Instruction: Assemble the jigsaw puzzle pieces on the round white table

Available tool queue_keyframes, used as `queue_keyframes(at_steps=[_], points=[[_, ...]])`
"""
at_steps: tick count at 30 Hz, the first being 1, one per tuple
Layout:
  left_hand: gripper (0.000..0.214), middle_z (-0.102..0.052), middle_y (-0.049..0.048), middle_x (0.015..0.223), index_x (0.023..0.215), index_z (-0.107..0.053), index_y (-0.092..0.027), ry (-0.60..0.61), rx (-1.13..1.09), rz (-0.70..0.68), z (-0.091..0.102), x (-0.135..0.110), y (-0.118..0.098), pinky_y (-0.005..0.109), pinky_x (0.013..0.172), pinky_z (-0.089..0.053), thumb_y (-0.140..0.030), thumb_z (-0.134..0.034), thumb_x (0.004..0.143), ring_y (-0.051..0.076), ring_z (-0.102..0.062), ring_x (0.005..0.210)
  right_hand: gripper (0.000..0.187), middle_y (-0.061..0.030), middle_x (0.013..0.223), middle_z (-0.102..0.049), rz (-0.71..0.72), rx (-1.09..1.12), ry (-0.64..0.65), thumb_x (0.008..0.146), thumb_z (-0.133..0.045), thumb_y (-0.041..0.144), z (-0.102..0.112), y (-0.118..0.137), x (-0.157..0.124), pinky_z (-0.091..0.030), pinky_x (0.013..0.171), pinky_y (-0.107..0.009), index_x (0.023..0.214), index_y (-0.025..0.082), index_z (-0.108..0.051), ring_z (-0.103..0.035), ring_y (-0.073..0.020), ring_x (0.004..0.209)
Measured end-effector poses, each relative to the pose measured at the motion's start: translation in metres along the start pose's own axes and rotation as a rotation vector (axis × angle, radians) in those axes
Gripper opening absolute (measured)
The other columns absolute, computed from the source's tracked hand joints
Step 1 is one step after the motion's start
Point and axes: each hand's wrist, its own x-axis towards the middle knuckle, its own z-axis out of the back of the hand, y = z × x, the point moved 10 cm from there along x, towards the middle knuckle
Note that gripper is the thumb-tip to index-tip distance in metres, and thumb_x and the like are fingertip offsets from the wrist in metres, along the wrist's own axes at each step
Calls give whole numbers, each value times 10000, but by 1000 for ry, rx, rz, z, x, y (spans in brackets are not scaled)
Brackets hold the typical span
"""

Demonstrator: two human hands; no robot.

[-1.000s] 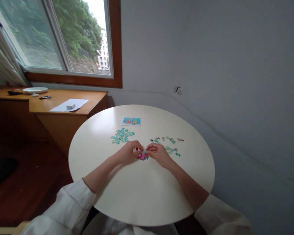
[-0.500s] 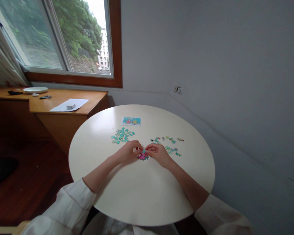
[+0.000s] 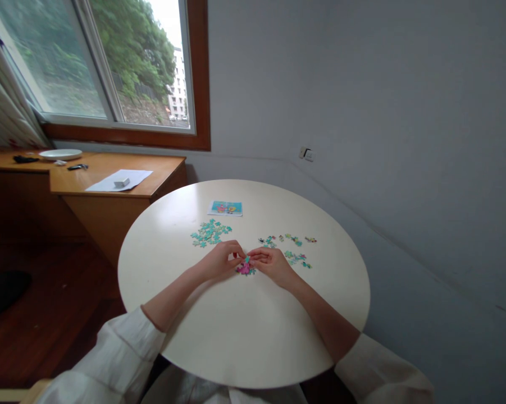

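Note:
A teal jigsaw piece (image 3: pixel 247 259) is pinched between the fingertips of my left hand (image 3: pixel 222 259) and my right hand (image 3: pixel 273 264), just above the table. Right below it lies a small joined patch of pink jigsaw pieces (image 3: pixel 246 270), partly covered by my fingers. Both hands have their fingers bent and closed at the tips. Beyond my left hand is a heap of loose teal jigsaw pieces (image 3: pixel 211 233). Small groups of mixed-colour jigsaw pieces (image 3: pixel 295 258) lie to the right of my right hand.
All this is on a round white table (image 3: pixel 244 336). A picture card (image 3: pixel 226 209) with a blue printed scene lies toward its far side. At the left stands a wooden desk (image 3: pixel 164 174) with paper (image 3: pixel 105 183), a small white box (image 3: pixel 121 182) and a white plate (image 3: pixel 61 154).
The teal piece has shifted very slightly at my fingertips. Both hands stay in nearly the same place, and the other pieces have not moved.

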Motion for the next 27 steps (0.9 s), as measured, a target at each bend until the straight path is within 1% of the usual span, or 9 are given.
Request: queue_keyframes(at_steps=[6, 14, 27], points=[[99, -588, 28, 742, 722, -636, -145, 2, -3, 5, 1, 0, -2, 204, 638, -431, -144, -536, 726, 99, -545, 668, 308, -28, 689, -651, 11, -18, -10, 541, -718, 322, 1, 1, 0, -498, 676, -291, 776, 139, -639, -618, -142, 655], [96, -584, 26, 741, 717, -634, -149, 7, 4, 20, 1, 0, -1, 210, 633, -430, -150, -539, 722, 105, -545, 673, 307, -28, 682, -654, 2, -9, 2, 546, -719, 337, -1, 1, -1, -505, 681, -303, 769, 142, -636, -623, -149, 651], [102, -588, 34, 740, 723, -637, -134, 13, 6, 4, 0, 1, -2, 204, 637, -428, -144, -535, 730, 101, -547, 670, 314, -21, 669, -650, -12, 8, -5, 532, -725, 329, 0, 0, 0, -497, 682, -299, 762, 137, -634, -619, -142, 637]])
